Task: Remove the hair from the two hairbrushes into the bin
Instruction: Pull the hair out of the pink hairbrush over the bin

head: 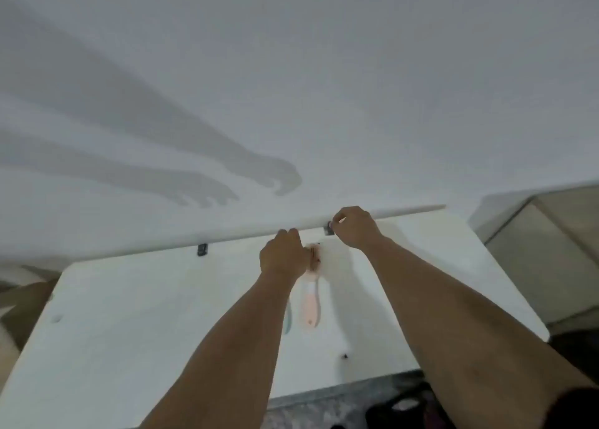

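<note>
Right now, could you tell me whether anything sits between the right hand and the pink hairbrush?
Nothing visible does. The right hand is raised just beyond the pink hairbrush, which the left hand holds over the white table.

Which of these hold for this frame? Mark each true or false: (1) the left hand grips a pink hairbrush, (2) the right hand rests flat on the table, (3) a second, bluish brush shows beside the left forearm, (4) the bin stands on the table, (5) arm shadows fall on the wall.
1. True: the left hand is closed around the head of the pink hairbrush, handle hanging toward the camera.
2. False: the right hand is raised, fingers pinched, near the far edge of the white table.
3. True: a bluish handle peeks out beside the left forearm.
4. False: no bin stands on the table.
5. True: two arm shadows cross the wall.
</note>
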Demonstrator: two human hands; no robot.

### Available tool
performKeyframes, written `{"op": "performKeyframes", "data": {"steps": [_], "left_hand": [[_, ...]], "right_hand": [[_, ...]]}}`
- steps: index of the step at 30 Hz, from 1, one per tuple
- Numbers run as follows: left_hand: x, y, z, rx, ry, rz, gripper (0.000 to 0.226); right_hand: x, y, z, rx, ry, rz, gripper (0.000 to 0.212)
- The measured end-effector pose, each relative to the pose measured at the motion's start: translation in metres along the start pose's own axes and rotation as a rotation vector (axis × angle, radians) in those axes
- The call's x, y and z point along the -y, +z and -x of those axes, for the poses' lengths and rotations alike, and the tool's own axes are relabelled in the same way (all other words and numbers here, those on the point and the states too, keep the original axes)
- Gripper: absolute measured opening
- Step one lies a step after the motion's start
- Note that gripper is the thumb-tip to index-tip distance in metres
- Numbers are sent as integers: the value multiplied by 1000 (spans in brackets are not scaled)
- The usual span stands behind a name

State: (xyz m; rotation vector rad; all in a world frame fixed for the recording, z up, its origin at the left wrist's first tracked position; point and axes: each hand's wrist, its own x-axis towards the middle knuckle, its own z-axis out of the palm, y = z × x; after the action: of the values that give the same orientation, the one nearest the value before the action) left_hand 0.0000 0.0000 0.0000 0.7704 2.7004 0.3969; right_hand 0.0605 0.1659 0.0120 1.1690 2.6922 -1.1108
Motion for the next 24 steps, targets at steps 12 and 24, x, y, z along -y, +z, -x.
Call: {"op": "performKeyframes", "data": {"steps": [12, 24], "left_hand": [[8, 113, 5, 109, -214, 164, 44], [-21, 89, 26, 245, -62, 706, 58]], "right_hand": [[-89, 113, -26, 229, 301, -415, 26], [-69, 35, 16, 95, 414, -808, 22]]}}
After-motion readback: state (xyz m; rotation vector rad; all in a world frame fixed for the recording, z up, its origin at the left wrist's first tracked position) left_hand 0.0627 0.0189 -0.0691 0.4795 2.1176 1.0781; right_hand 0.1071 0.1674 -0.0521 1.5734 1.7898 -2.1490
